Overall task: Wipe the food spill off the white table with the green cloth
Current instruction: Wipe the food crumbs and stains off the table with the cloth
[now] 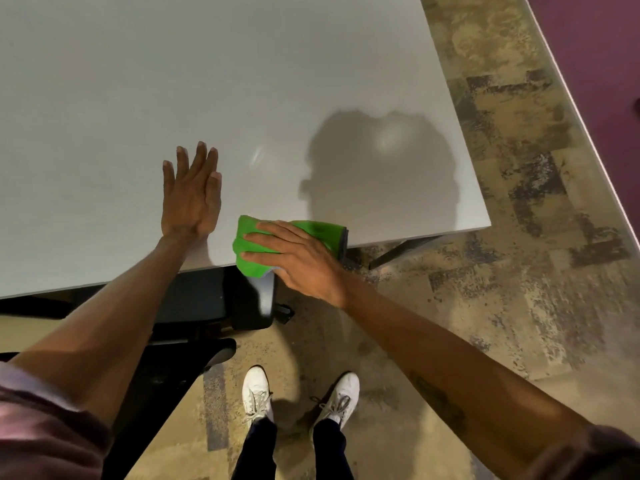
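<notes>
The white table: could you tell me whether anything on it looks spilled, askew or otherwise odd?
No spill shows on the white table. The one oddity: the green cloth, under the right hand, hangs partly over the near edge. The left hand lies flat beside it.

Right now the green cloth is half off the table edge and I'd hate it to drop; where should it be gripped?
Pinch the green cloth at its overhanging fold, from the near side: there the fingers can close around it.
</notes>
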